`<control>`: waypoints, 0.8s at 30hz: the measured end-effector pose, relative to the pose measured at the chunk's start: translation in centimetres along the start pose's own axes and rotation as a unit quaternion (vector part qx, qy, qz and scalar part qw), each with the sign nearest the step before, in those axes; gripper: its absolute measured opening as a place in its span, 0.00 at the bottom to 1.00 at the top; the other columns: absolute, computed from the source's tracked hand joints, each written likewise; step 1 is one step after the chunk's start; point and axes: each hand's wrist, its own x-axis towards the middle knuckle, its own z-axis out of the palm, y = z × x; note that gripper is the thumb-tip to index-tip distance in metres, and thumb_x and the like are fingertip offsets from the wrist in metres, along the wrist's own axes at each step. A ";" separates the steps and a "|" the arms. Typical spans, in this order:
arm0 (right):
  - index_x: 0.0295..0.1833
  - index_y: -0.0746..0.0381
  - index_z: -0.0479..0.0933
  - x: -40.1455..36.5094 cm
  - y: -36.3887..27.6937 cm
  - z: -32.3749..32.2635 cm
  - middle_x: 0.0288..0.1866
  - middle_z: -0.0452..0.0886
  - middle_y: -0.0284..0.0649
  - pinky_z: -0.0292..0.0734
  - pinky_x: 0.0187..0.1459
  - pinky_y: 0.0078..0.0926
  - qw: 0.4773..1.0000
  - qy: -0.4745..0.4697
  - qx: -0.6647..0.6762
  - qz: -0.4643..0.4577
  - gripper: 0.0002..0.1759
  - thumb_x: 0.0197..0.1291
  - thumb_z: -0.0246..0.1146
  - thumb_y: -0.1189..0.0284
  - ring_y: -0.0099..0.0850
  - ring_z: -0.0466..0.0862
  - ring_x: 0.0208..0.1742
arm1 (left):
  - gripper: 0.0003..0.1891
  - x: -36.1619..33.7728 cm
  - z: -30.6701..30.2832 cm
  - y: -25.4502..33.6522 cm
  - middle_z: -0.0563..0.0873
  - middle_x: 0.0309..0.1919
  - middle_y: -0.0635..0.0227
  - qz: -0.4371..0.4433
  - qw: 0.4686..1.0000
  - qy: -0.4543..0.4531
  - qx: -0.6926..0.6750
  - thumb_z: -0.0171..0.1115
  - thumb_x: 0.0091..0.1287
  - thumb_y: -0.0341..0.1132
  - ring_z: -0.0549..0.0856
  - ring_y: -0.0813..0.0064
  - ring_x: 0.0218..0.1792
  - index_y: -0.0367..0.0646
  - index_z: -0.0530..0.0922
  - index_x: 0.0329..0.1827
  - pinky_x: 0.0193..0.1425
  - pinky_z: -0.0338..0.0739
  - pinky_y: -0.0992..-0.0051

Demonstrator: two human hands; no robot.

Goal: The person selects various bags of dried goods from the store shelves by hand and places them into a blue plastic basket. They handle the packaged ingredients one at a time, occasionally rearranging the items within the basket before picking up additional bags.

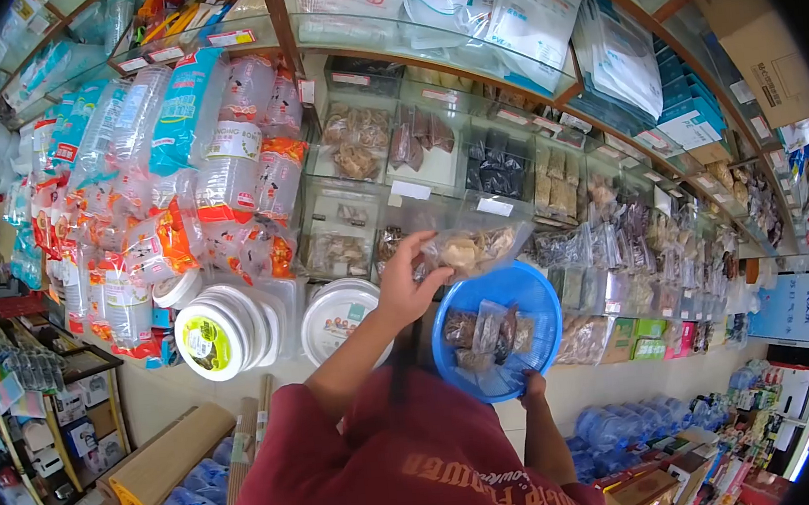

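My left hand [409, 281] grips the edge of a clear plastic bag [478, 248] of pale, dried pieces, perhaps mushrooms. This bag is held up above the far rim of a round blue plastic basket [548, 307]. On the basket's near right side, my right hand [532, 386] is closed around the rim; its fingers are partly hidden. Several small clear packets [491, 337] of brown and pale dried goods lie inside the basket. Just beyond the held bag are glass bins of dried goods [498, 161].
White round tubs [214, 344] stand at the left below packs of plastic cups [136, 298]. A glass shelf with white bags [532, 11] hangs overhead. Bottled water [626, 426] sits on the floor at right, rolled mats [173, 462] at left.
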 end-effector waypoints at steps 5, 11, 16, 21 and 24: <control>0.49 0.59 0.72 0.0 0.2 0.1 0.38 0.80 0.39 0.78 0.35 0.38 0.999 -0.026 0.034 -0.016 0.16 0.56 0.55 0.65 0.37 0.81 0.36 | 0.17 0.1 0.7 0.2 0.77 0.54 0.63 -0.344 0.773 -0.005 -0.534 0.49 0.72 0.37 0.80 0.69 0.50 0.38 0.66 0.60 0.53 0.77 0.66; 0.51 0.58 0.72 -0.1 0.7 -0.3 0.41 0.81 0.38 0.78 0.33 0.33 0.994 -0.056 0.061 -0.071 0.21 0.59 0.57 0.56 0.34 0.82 0.36 | 0.22 -0.5 1.0 2.2 0.74 0.60 0.59 -0.364 0.742 -0.080 -0.557 0.42 0.74 0.43 0.76 0.63 0.58 0.39 0.63 0.64 0.59 0.75 0.59; 0.57 0.60 0.68 -1.4 0.4 0.0 0.46 0.80 0.39 0.77 0.27 0.28 0.991 -0.038 0.060 -0.111 0.31 0.57 0.59 0.48 0.32 0.82 0.38 | 0.22 -2.1 2.0 1.9 0.75 0.58 0.60 -0.382 0.710 -0.080 -0.586 0.43 0.73 0.45 0.78 0.64 0.56 0.41 0.64 0.64 0.57 0.76 0.60; 0.56 0.61 0.69 -2.0 0.1 -0.3 0.46 0.80 0.38 0.79 0.30 0.27 0.985 -0.085 0.066 -0.133 0.30 0.61 0.54 0.46 0.31 0.83 0.39 | 0.22 -4.6 2.5 -1.1 0.76 0.57 0.64 -0.404 0.658 -0.026 -0.635 0.44 0.73 0.48 0.78 0.67 0.54 0.46 0.66 0.63 0.56 0.76 0.64; 0.59 0.63 0.68 -2.3 0.4 0.1 0.51 0.78 0.41 0.78 0.47 0.33 0.958 -0.142 0.188 -0.162 0.32 0.66 0.45 0.46 0.35 0.81 0.48 | 0.21 -6.2 2.4 -3.4 0.78 0.53 0.68 -0.452 0.661 0.049 -0.597 0.47 0.71 0.49 0.78 0.70 0.51 0.48 0.68 0.61 0.54 0.76 0.68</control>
